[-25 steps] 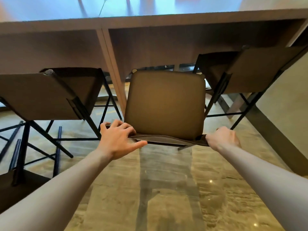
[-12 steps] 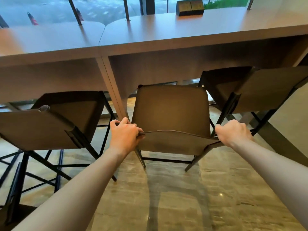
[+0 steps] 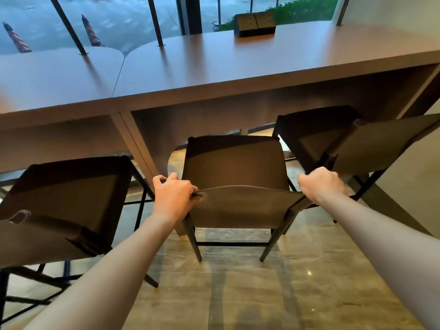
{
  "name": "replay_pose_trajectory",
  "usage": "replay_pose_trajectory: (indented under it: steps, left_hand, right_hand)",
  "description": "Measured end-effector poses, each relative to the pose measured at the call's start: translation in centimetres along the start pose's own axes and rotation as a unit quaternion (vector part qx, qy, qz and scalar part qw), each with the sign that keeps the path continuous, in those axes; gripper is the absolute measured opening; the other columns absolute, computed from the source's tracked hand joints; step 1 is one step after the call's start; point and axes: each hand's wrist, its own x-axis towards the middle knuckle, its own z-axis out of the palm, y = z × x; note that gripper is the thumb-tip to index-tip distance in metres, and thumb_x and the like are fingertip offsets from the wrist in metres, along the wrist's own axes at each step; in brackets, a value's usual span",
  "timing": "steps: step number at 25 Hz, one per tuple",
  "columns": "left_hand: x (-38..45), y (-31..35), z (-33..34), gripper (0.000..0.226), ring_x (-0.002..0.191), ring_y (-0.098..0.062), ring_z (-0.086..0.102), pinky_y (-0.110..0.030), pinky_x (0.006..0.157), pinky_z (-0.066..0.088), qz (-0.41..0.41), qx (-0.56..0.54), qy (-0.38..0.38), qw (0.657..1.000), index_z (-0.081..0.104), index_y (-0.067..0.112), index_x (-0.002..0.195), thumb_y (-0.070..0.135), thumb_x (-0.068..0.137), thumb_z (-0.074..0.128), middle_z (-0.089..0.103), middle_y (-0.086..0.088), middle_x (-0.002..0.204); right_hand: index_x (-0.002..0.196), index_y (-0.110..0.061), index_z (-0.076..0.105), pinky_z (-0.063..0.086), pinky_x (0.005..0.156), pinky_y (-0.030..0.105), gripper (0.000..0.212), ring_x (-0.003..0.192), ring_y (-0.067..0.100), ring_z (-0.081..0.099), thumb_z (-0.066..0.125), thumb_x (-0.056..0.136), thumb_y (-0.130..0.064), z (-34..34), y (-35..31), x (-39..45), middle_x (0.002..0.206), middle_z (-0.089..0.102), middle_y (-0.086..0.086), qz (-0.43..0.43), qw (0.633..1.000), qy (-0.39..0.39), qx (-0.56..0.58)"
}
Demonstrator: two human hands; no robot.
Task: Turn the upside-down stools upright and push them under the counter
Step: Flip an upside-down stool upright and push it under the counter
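– What could go wrong here?
– My left hand (image 3: 175, 194) and right hand (image 3: 321, 184) grip the middle stool (image 3: 234, 167) by its backrest corners; it stands upright, seat part-way under the counter (image 3: 214, 65). Pushed crooked, it could knock the right stool (image 3: 345, 141)
– And the room?
– Glossy stone floor (image 3: 238, 294), windows behind the counter, a socket box (image 3: 254, 25) on top

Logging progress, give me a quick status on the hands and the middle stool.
Left hand and right hand grip the backrest corners. Middle stool upright, seat front under the counter. Neighbouring stools flank it; nothing blocking.
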Motion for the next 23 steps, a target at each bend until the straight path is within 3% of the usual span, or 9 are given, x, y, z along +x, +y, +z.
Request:
replay_pose_trajectory:
  steps: [3,7,10,15,20,23]
  left_hand:
    - [1.4,0.0,0.2,0.022,0.107,-0.012,0.052,-0.044,0.099,0.029,0.000,0.006,-0.003,1.000,0.076,0.040,0.105,0.050,0.087,0.068,0.072,0.020,0.096]
    - [3.4,0.0,0.1,0.021,0.103,-0.012,0.052,-0.044,0.096,0.029,-0.003,0.012,-0.016,1.000,0.077,0.041,0.102,0.051,0.086,0.068,0.071,0.021,0.093]
    - [4.4,-0.1,0.1,0.022,0.105,-0.012,0.051,-0.044,0.097,0.029,-0.006,0.014,-0.032,0.999,0.077,0.041,0.103,0.051,0.086,0.069,0.070,0.022,0.095]
    - [5.9,0.0,-0.1,0.025,0.112,-0.011,0.047,-0.044,0.101,0.028,-0.031,0.021,-0.073,0.997,0.075,0.042,0.108,0.053,0.086,0.067,0.070,0.022,0.103]
    - [6.1,0.0,-0.2,0.026,0.113,-0.011,0.046,-0.043,0.100,0.028,-0.030,0.041,-0.096,0.994,0.073,0.043,0.111,0.051,0.088,0.064,0.069,0.022,0.107]
    - [6.1,0.0,-0.9,0.032,0.118,-0.013,0.044,-0.045,0.101,0.026,-0.013,0.054,-0.140,0.989,0.068,0.042,0.120,0.040,0.088,0.064,0.066,0.020,0.112]
  right_hand:
    - [0.088,-0.009,0.064,0.050,0.064,0.030,0.035,0.074,0.029,0.063,0.048,0.088,-0.040,-0.1,-0.8,1.3,0.084,0.064,0.009,0.001,1.000,-0.008,0.003]
    - [0.087,-0.009,0.063,0.034,0.048,0.023,0.036,0.062,0.022,0.057,0.046,0.090,-0.040,-0.1,-1.7,2.8,0.073,0.060,0.006,0.002,1.000,-0.015,0.004]
    - [0.085,-0.012,0.059,0.028,0.045,0.022,0.033,0.055,0.019,0.048,0.047,0.091,-0.041,0.1,-2.1,3.7,0.067,0.053,0.003,0.002,1.000,-0.014,-0.006]
    - [0.081,-0.011,0.061,0.043,0.052,0.024,0.032,0.062,0.021,0.060,0.049,0.089,-0.040,0.4,-2.5,5.2,0.072,0.062,0.004,-0.003,0.999,-0.036,0.006]
    - [0.072,-0.016,0.052,0.035,0.046,0.020,0.032,0.056,0.018,0.058,0.049,0.088,-0.043,0.0,-2.4,5.4,0.066,0.057,0.001,-0.011,0.999,-0.051,0.003]
    - [0.072,-0.015,0.053,0.054,0.057,0.026,0.032,0.060,0.023,0.066,0.049,0.086,-0.044,-0.3,-2.7,5.2,0.071,0.062,0.003,-0.010,0.997,-0.082,-0.004]
